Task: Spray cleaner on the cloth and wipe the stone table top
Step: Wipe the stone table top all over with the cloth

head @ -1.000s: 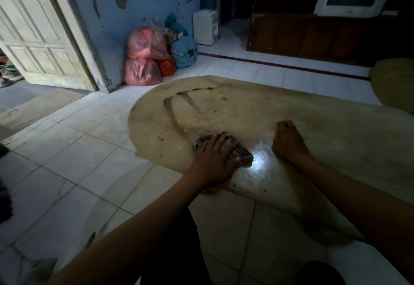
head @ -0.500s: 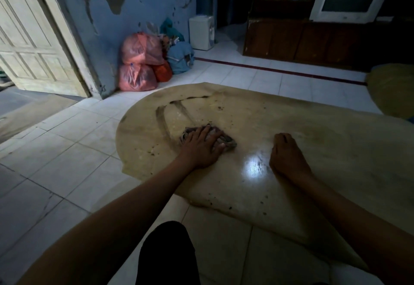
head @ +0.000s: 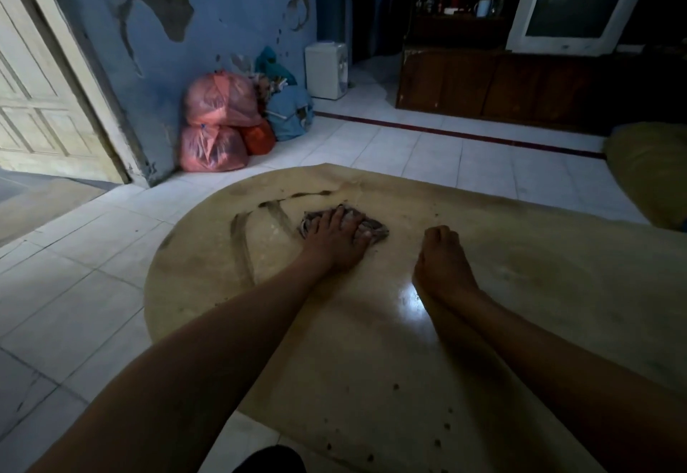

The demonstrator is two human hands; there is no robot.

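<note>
- Stone table top [head: 483, 324] lies low over the white tiled floor [head: 74, 305], dull and dusty except for a glossy patch near me; dark grit sits along its near edge, and a careless sweep could, I judge, just push that grit around or off onto the tiles.
- Dark streaks [head: 243, 245] curve across the left of the slab, just left of the cloth; if the cloth is already loaded with dirt, passing over them may smear rather than lift.
- My left hand [head: 336, 240] presses flat on the crumpled cloth [head: 371, 229] with fingers spread and straight, not curled round it. With only palm pressure, the cloth could bunch or slip out from under me on a fast stroke.
- My right hand [head: 444, 264] rests on the slab beside the cloth, fingers curled under and holding nothing. It bears near the glossy patch, so it might slide if that part is wet.
- No spray bottle is in sight, so a drying cloth may be a problem.
</note>
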